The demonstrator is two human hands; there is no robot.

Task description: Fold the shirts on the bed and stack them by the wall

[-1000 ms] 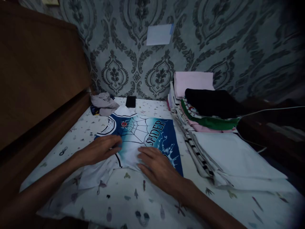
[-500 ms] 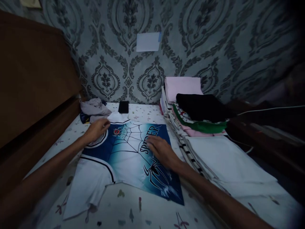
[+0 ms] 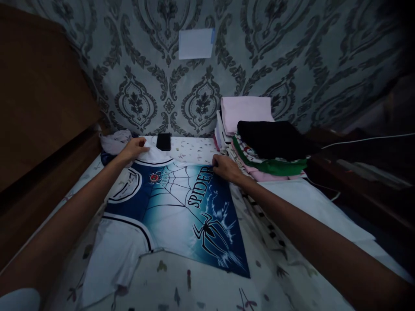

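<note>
A blue and white T-shirt (image 3: 175,198) with a web print, a black spider and the word SPIDER lies flat, its neck opening toward the left. At its far white sleeve, my left hand (image 3: 134,149) has its fingers closed on the cloth. My right hand (image 3: 225,167) pinches the shirt's far hem corner, near the end of the lettering. The near white sleeve (image 3: 110,255) lies spread toward me, slightly crumpled at its end.
Folded clothes (image 3: 272,140) in pink, black and green are stacked at the right, beside folded white cloth (image 3: 308,203). A black flat object (image 3: 164,141) lies near the wall. Crumpled grey cloth (image 3: 115,141) sits at the back left by a brown wooden panel (image 3: 42,86).
My left hand has moved farther back onto the far sleeve. My right hand has gone from the shirt's middle print to its far hem corner and closed there. The view has shifted slightly.
</note>
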